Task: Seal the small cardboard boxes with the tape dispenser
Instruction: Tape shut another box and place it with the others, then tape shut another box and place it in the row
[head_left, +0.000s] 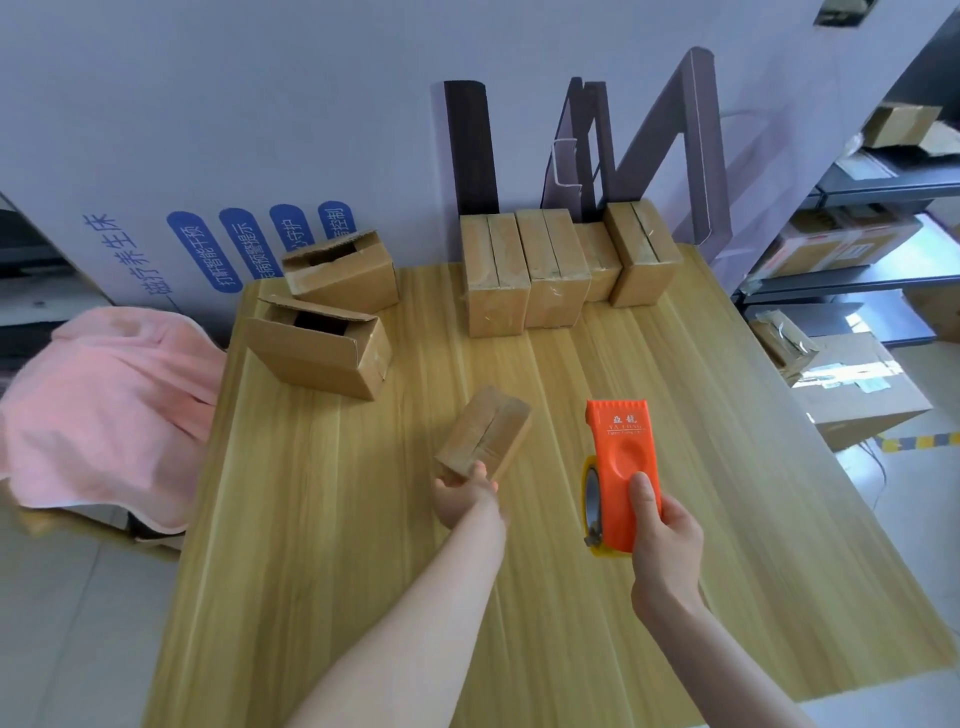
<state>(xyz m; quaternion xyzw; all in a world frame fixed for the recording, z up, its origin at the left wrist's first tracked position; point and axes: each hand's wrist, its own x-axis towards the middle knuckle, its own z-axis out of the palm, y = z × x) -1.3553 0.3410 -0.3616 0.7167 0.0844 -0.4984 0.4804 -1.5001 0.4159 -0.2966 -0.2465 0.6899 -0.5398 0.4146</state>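
Holding a small box (485, 436) mid-frame in my left grip (461, 496), tape dispenser (621, 452) in my right grip (665, 530), I judge four upper-centre boxes (550, 270) sealed, two open upper-left boxes (322, 353) waiting.

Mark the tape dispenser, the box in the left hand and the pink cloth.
tape dispenser (623, 457): head view, orange body.
held cardboard box (485, 434): head view, top flaps.
pink cloth (104, 395): head view, middle of the cloth.

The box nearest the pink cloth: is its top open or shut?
Open. The box has its flaps apart, with a dark gap showing between them.
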